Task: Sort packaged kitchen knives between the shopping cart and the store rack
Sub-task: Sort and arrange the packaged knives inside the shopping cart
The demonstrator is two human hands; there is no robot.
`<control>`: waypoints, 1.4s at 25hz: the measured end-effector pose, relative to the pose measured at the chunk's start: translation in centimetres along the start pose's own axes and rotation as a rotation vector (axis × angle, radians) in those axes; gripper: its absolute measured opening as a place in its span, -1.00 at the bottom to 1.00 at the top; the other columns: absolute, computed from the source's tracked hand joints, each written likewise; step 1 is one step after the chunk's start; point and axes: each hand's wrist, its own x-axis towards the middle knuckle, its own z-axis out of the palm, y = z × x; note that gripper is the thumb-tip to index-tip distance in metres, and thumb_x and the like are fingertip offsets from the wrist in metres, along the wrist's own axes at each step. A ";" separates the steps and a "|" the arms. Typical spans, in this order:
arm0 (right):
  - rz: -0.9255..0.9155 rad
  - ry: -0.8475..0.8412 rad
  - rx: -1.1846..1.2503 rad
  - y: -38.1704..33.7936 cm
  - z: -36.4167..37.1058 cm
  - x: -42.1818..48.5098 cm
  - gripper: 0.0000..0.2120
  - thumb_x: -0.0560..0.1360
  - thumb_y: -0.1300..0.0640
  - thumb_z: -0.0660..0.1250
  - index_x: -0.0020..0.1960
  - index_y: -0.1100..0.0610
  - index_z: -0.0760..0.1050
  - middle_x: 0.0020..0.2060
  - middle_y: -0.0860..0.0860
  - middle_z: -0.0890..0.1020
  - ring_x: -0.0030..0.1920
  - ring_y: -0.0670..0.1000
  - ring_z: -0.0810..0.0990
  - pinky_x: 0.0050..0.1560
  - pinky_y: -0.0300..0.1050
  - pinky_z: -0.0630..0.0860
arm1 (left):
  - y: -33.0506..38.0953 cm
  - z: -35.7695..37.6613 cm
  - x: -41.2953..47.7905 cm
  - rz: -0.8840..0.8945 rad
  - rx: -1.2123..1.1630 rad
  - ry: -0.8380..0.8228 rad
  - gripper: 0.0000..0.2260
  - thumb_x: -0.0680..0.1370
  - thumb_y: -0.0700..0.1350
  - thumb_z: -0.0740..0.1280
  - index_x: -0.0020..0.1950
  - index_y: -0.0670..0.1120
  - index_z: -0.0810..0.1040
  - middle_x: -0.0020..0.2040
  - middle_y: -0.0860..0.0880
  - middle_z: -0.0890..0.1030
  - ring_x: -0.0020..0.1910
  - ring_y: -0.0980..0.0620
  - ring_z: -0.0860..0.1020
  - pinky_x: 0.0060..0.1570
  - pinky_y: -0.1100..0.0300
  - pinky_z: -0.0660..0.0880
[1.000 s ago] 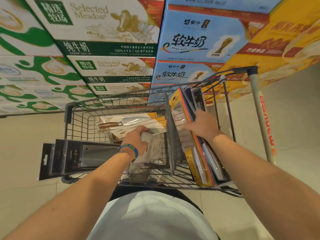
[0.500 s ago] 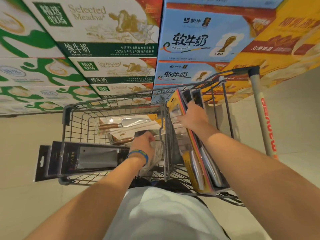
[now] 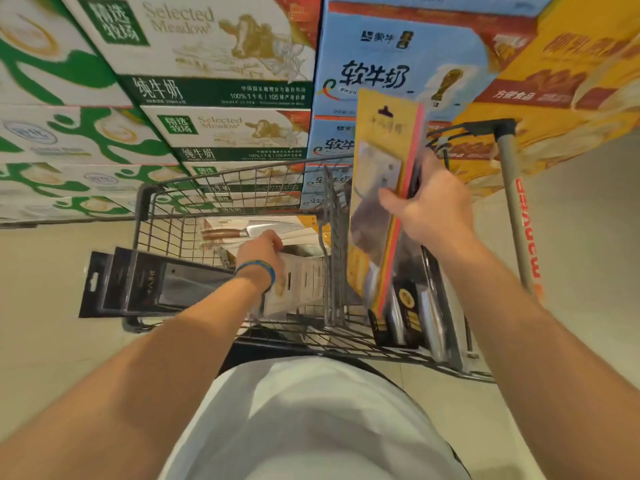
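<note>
Raised since the earlier frames, the yellow cleaver package (image 3: 384, 161) now stands upright with its top well above the rim of the shopping cart (image 3: 152, 202); half a second ago it sat lower among the other packages. Stacked milk cartons (image 3: 194, 46) fill the background behind the cart. Two black cleaver packages (image 3: 145, 285) lie across the cart's left rim, overhanging it. A wood-handled knife package (image 3: 242, 230) lies flat in the main basket. The right hand (image 3: 436, 209) grasps the yellow package, thumb across its front, fingers behind. The left hand (image 3: 263, 251), wearing a blue wristband, curls its fingers over the top of a white knife package (image 3: 301, 282) inside the basket.
</note>
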 end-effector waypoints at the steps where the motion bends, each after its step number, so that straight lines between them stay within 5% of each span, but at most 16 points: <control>1: -0.033 0.069 0.038 -0.3 -1.0 -0.9 -0.61 0.43 -0.13 0.47 0.16 -0.01 0.49 -0.21 -0.12 0.65 -0.11 0.12 0.61 -0.17 -0.03 0.44 | 0.0 -0.3 0.0 0.019 0.037 -0.033 -0.79 0.50 -0.25 0.26 0.01 0.05 0.51 -0.17 0.03 0.61 -0.27 0.00 0.52 -0.32 0.21 0.41; 6: -0.098 0.309 0.185 -2.8 -4.1 -3.2 -0.71 0.46 -0.08 0.46 0.07 0.03 0.49 -0.33 -0.22 0.53 -0.28 -0.16 0.50 -0.30 -0.35 0.34 | -1.2 -2.8 -0.8 0.039 0.182 -0.169 -0.73 0.50 -0.30 0.26 0.11 0.01 0.40 -0.04 -0.08 0.54 -0.20 -0.06 0.51 -0.31 0.12 0.44; 9: -0.086 0.416 0.296 -5.2 -5.0 -3.6 -0.75 0.48 0.03 0.51 0.04 -0.01 0.47 -0.33 -0.28 0.51 -0.28 -0.39 0.52 -0.26 -0.51 0.35 | -2.1 -4.2 -1.2 0.072 0.339 -0.182 -0.78 0.55 -0.26 0.26 0.18 -0.14 0.53 0.07 -0.15 0.61 -0.04 -0.12 0.59 -0.11 0.07 0.56; 11: -0.139 0.481 0.351 -7.0 -5.1 -3.6 -0.74 0.49 0.08 0.51 0.09 0.08 0.50 -0.29 -0.24 0.55 -0.23 -0.33 0.57 -0.16 -0.45 0.45 | -3.1 -4.7 -1.5 0.083 0.334 -0.159 -0.79 0.56 -0.23 0.29 0.15 -0.16 0.61 0.04 -0.13 0.65 -0.03 -0.10 0.62 -0.03 0.08 0.61; 14: -0.170 0.540 0.575 -10.0 -5.4 -3.8 -0.68 0.49 0.13 0.50 0.18 0.10 0.49 -0.18 -0.19 0.67 -0.11 -0.12 0.70 -0.04 -0.12 0.64 | -5.1 -5.1 -1.6 0.067 0.196 -0.147 -0.80 0.54 -0.19 0.33 0.13 -0.09 0.66 -0.01 -0.06 0.65 -0.16 -0.03 0.58 -0.16 0.17 0.58; 18: -0.272 0.603 0.842 -14.4 -5.1 -4.5 -0.68 0.47 0.19 0.51 0.13 0.00 0.47 -0.08 -0.19 0.71 0.02 -0.08 0.72 0.03 -0.18 0.61 | -6.8 -6.2 -1.6 0.114 0.051 -0.186 -0.74 0.56 -0.12 0.35 0.24 0.01 0.60 0.24 -0.04 0.60 0.06 -0.05 0.59 0.03 0.17 0.56; 22: -0.278 0.502 0.711 -18.1 -0.3 -7.0 -0.72 0.48 0.20 0.51 -0.01 -0.09 0.49 -0.23 -0.27 0.66 -0.16 -0.31 0.66 -0.13 -0.44 0.53 | -8.5 -6.2 -2.2 0.115 -0.141 -0.185 -0.72 0.54 -0.17 0.37 0.23 0.05 0.56 0.28 -0.02 0.56 0.04 -0.07 0.58 -0.05 0.20 0.52; 25: -0.158 0.389 0.685 -18.4 4.9 -9.6 -0.79 0.50 0.16 0.52 0.00 -0.04 0.52 -0.16 -0.12 0.67 -0.10 -0.19 0.68 -0.10 -0.26 0.63 | -9.8 -6.1 -2.2 0.079 -0.253 -0.204 -0.73 0.51 -0.20 0.37 0.19 0.01 0.54 0.14 -0.01 0.56 -0.15 -0.06 0.56 -0.22 0.20 0.49; 30: 0.041 0.257 0.637 -16.1 12.8 -13.7 -0.88 0.48 0.03 0.49 -0.12 -0.14 0.55 -0.25 -0.09 0.66 -0.19 -0.10 0.66 -0.15 -0.24 0.57 | -11.7 -6.1 -2.1 -0.019 -0.336 -0.206 -0.72 0.47 -0.21 0.40 0.14 0.01 0.56 -0.04 -0.04 0.58 -0.17 -0.04 0.54 -0.18 0.21 0.49; 33: 0.203 0.073 0.580 -13.0 17.3 -15.2 -0.66 0.48 0.14 0.51 0.22 -0.09 0.61 -0.02 -0.15 0.67 -0.03 -0.20 0.64 0.02 -0.23 0.60 | -11.3 -5.8 -2.2 -0.027 -0.424 -0.250 -0.77 0.50 -0.23 0.36 0.10 0.02 0.57 0.03 -0.02 0.59 -0.06 -0.07 0.59 -0.11 0.22 0.55; 35: 0.320 -0.113 0.526 -10.6 19.6 -16.4 -0.50 0.48 0.20 0.51 0.36 -0.08 0.52 0.14 -0.13 0.63 0.11 -0.18 0.61 0.16 -0.24 0.55 | -9.7 -5.1 -2.8 0.041 -0.454 -0.288 -0.85 0.52 -0.20 0.37 0.03 0.01 0.55 -0.05 0.05 0.57 -0.09 0.01 0.54 -0.21 0.41 0.49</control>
